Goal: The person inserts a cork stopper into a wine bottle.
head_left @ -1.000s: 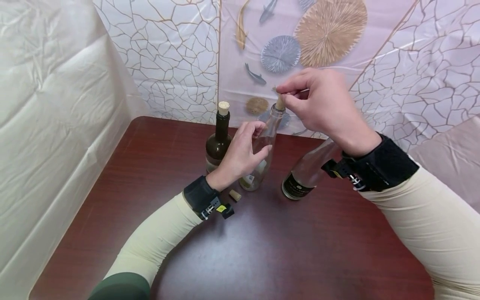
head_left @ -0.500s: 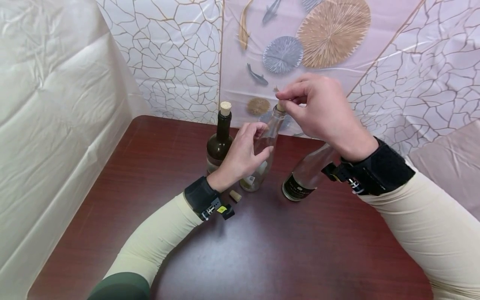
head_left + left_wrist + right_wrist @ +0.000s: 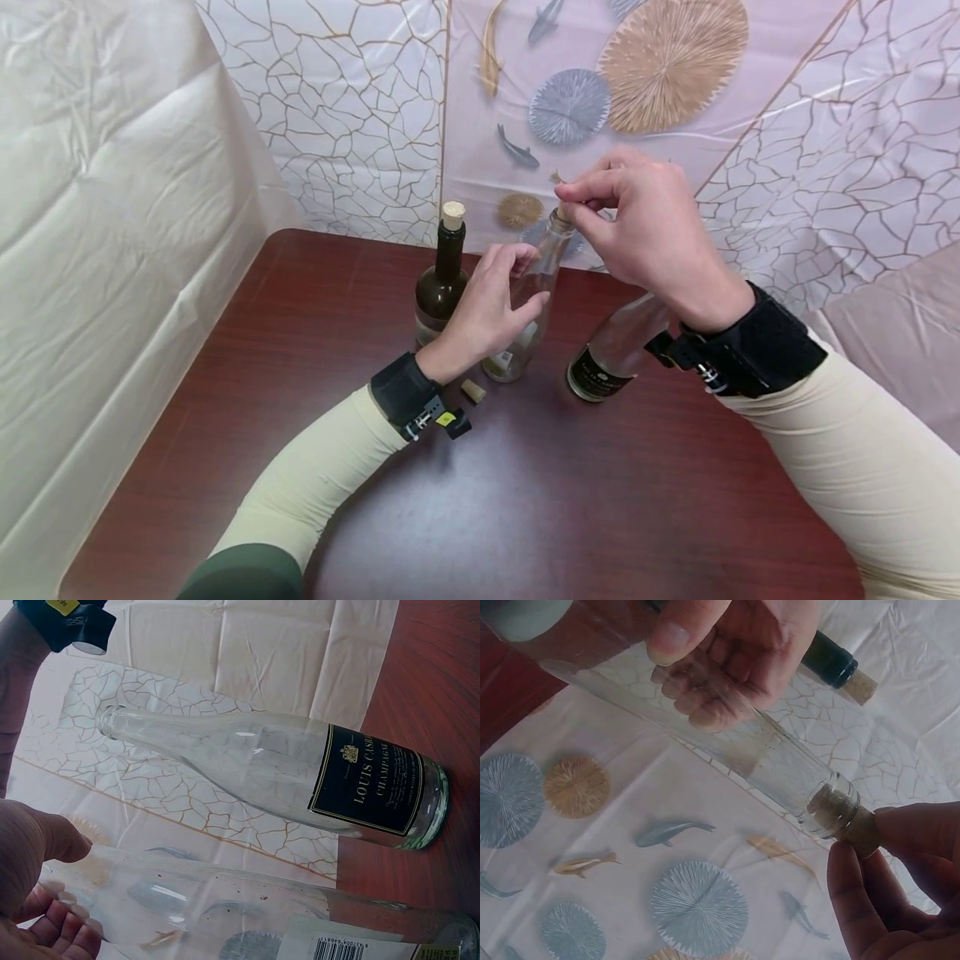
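Cork [image 3: 853, 820] sits partly in the mouth of a clear bottle [image 3: 531, 292] standing mid-bench, pinched by the right hand [image 3: 645, 229], while the left hand [image 3: 487, 312] wraps the bottle's body, between a corked dark bottle [image 3: 442, 275] left and an open labelled bottle [image 3: 615, 350] right.

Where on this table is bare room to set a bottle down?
The near half of the table, between the sleeves, is bare, as is the left strip beside the dark corked bottle. The far middle is crowded: clear bottle, labelled bottle, loose cork.
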Available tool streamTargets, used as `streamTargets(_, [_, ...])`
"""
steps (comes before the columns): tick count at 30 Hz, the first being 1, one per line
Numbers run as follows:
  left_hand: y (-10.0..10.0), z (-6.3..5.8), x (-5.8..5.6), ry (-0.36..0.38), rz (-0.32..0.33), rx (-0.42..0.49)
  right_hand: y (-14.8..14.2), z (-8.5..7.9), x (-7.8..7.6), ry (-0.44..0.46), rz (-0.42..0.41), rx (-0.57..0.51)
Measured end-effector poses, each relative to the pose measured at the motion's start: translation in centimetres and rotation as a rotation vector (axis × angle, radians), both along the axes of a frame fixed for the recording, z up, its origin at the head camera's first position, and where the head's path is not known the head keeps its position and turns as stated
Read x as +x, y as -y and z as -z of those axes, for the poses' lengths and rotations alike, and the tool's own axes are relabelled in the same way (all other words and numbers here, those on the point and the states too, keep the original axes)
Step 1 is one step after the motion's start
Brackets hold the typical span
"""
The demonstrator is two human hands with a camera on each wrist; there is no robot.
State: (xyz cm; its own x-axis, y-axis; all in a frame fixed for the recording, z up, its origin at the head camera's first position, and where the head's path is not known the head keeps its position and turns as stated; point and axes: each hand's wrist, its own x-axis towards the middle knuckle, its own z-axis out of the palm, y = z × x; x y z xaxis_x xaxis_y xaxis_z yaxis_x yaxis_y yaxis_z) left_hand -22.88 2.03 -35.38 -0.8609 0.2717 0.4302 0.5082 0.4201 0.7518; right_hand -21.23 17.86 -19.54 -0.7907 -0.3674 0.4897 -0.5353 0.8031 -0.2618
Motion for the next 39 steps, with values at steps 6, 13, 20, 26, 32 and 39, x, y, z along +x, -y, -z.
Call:
streamTargets(6, [0.1, -0.1, 0.0, -0.001, -0.001, 0.007, 0.1, -0.1, -0.1, -0.006, -0.01, -0.001])
streamTargets(13, [0.1, -0.1, 0.0, 0.007, -0.003, 0.002, 0.1, -0.3, -0.1, -0.011, -0.031, 0.015])
streamTargets(20, [0.1, -0.1, 0.1, 0.016, -0.007, -0.006, 0.0, -2.6, -0.5, 0.122, -0.038, 0.059])
streamTargets(26, [0.1, -0.1, 0.1, 0.01, -0.005, -0.002, 0.1, -5.9, -1.4, 0.209, 0.012, 0.306])
streamTargets(32, [0.1, -0.1, 0.1, 0.004, -0.006, -0.003, 0.4, -7.7, -3.1, 0.281, 0.021, 0.485])
streamTargets(39, [0.0, 0.0, 0.1, 0.007, 0.004, -0.006, 1.0, -8.0, -4.1, 0.399, 0.01, 0.538])
